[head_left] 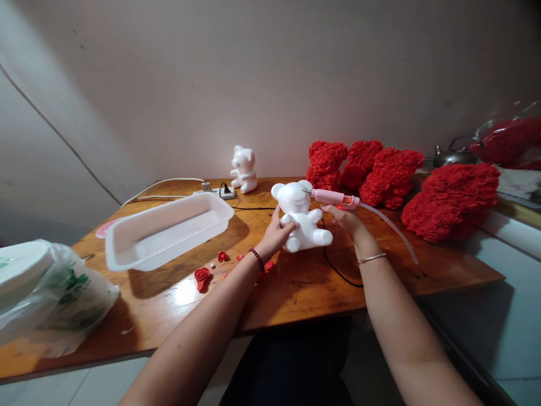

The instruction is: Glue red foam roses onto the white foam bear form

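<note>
A white foam bear (301,217) sits upright on the wooden table (296,287). My left hand (276,232) grips its left side and back, fingers wrapped round it. In my right hand (345,216) is a pink glue gun (333,197), with its metal tip touching the bear's head. A clear glue stick (391,225) trails out of the gun's back end toward the right.
A white plastic tray (167,231) lies left of the bear, with small red foam roses (202,275) scattered before it. A second white bear (244,169) and a power strip (220,192) stand at the back. Several rose-covered red bears (391,176) crowd the right. Plastic bags (51,293) sit far left.
</note>
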The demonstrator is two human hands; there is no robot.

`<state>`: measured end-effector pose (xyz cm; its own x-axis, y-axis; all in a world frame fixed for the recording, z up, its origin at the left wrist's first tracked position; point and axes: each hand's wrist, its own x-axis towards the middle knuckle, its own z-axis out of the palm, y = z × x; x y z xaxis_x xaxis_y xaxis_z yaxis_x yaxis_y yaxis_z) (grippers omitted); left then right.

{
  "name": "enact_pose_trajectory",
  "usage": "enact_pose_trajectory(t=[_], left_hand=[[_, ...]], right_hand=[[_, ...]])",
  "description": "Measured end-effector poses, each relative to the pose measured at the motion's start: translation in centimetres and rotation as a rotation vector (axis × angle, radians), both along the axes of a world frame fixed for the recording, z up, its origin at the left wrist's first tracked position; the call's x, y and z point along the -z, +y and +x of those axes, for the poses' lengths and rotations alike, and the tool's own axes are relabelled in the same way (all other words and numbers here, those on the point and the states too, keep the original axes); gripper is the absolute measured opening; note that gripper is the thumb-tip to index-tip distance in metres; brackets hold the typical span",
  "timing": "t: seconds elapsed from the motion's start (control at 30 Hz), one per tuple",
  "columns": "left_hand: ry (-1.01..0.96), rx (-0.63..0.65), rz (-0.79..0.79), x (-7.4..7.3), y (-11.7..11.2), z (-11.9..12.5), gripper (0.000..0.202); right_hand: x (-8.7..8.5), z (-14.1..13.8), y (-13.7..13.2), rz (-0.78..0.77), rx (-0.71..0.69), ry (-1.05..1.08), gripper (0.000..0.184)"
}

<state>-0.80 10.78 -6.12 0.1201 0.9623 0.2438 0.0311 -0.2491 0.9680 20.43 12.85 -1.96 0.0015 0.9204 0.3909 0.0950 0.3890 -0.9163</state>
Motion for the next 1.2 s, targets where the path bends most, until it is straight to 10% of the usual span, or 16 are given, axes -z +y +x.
enact_pose_trajectory(t=[1.2], left_hand=[[0.126, -0.126, 0.002, -0.9, -0.9, -0.1, 0.102]], right_hand=[[1.6, 0.7, 1.0, -0.01, 0.035, -0.126, 0.014]])
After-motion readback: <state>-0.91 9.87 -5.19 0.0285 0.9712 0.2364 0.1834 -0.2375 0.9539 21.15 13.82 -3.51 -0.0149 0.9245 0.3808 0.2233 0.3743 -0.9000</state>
